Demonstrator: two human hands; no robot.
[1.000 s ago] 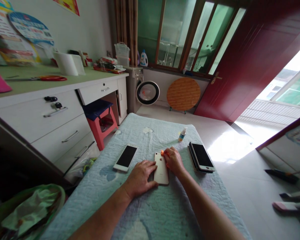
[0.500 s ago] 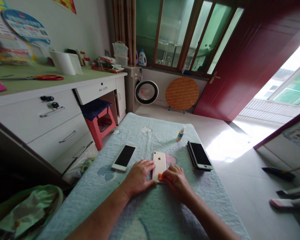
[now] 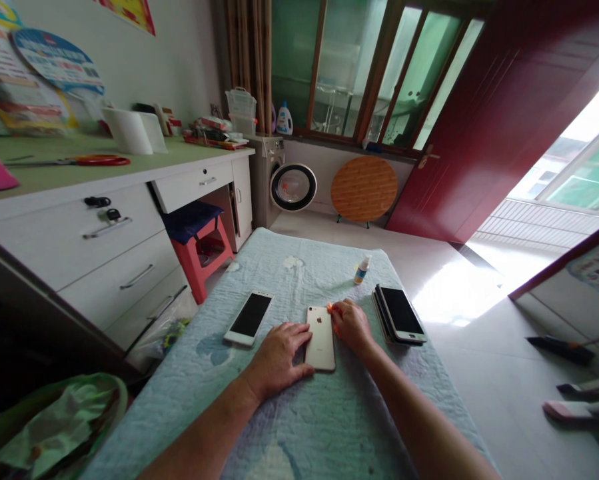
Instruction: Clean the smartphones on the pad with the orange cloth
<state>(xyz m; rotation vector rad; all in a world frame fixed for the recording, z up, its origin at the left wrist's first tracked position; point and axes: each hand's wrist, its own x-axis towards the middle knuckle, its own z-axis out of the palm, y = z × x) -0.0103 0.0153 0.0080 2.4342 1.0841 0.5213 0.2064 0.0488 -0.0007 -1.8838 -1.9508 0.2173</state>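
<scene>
A pale gold phone point(image 3: 320, 343) lies face down on the quilted cloth, its apple logo and camera at the far end. Spread out along its left side, my left hand point(image 3: 282, 350) touches the edge with its fingertips, the thumb at the near left corner. My right hand point(image 3: 352, 323) is closed on a small orange cloth point(image 3: 330, 307) at the phone's far right corner; most of the cloth is hidden by the fingers. Left of the hands rests a white phone point(image 3: 250, 317) with a dark screen. A stack of phones point(image 3: 402, 315) sits on the right.
A small spray bottle point(image 3: 362, 270) stands on the quilted cloth point(image 3: 289, 433) beyond the hands. To the left are a desk with drawers point(image 3: 114, 247), a red stool point(image 3: 202, 247) and a green waste basket point(image 3: 119, 393). A washing machine point(image 3: 266, 170) has its door ajar.
My right hand has moved with the orange cloth from the phone's near end up to its far right corner. My left hand stays at the left edge.
</scene>
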